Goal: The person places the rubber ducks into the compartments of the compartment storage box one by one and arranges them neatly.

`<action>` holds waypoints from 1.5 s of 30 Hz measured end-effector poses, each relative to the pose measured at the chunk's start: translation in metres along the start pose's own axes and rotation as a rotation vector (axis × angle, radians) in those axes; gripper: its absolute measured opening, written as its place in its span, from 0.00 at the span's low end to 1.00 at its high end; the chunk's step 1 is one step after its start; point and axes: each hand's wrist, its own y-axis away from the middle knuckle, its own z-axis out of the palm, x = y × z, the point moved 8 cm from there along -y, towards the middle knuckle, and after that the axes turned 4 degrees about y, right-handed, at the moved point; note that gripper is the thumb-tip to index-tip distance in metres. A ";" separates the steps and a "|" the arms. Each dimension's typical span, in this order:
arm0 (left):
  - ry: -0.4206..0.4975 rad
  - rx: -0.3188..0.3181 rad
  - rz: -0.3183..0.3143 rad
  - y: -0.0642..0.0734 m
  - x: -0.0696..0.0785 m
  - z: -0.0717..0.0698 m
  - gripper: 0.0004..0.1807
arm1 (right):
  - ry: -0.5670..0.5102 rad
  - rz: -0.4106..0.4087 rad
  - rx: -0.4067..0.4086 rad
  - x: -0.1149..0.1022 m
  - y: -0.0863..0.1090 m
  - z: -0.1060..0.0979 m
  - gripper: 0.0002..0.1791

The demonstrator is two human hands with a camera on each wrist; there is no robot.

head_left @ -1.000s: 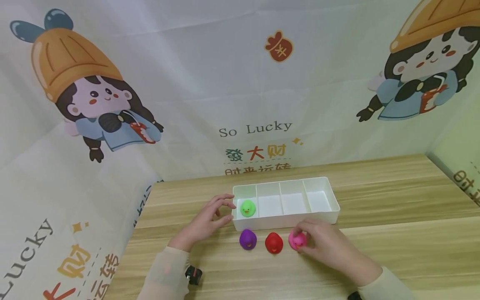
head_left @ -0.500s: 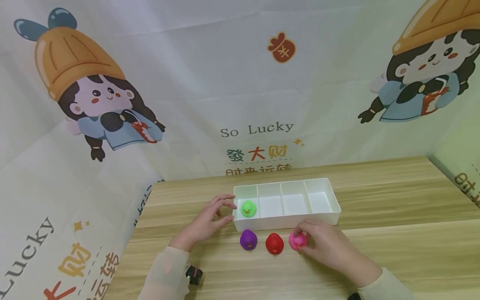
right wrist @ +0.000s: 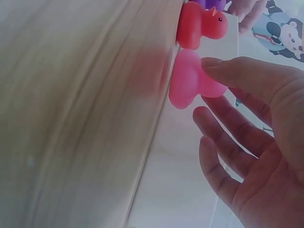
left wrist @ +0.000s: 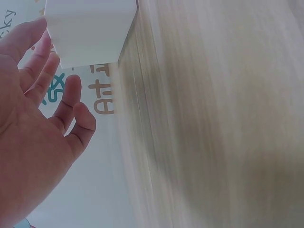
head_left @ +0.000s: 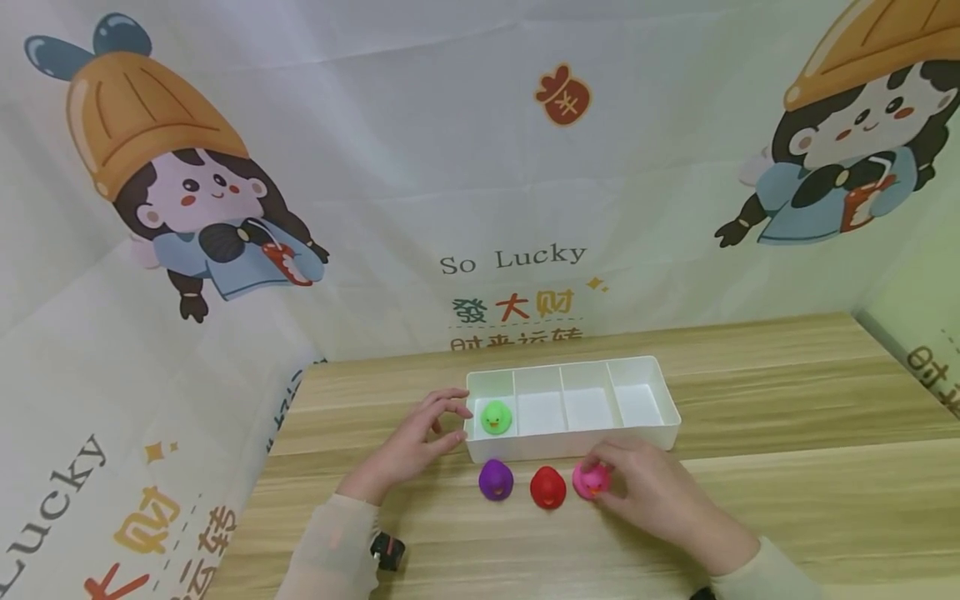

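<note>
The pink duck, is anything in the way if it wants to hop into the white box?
Only the white box's front wall: the pink duck, pinched by the right hand, is outside, so it would probably need lifting over. The red duck is beside it, not between.

The head view, farthest off, faces forward and down at the table (head_left: 465, 542), with the box (head_left: 540, 448) toward 5 o'clock. The left wrist view looks closely past the left hand (left wrist: 33, 133) at 9 to the box at 11. The right wrist view, near the right hand (right wrist: 268, 161) at 4, shares the pink duck (right wrist: 186, 76) with the head view.
</note>
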 end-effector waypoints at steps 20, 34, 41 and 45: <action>0.017 -0.002 0.016 0.000 -0.002 0.000 0.14 | -0.016 0.001 0.025 -0.004 -0.004 -0.002 0.17; 0.015 -0.001 -0.006 0.001 -0.001 0.000 0.14 | 0.014 0.018 0.060 -0.004 -0.004 -0.005 0.19; 0.011 -0.007 -0.005 0.001 -0.001 0.000 0.15 | 0.023 0.017 0.068 -0.005 -0.005 -0.005 0.19; 0.013 -0.007 -0.010 0.001 -0.001 0.000 0.14 | 0.032 0.014 0.074 -0.005 -0.005 -0.006 0.19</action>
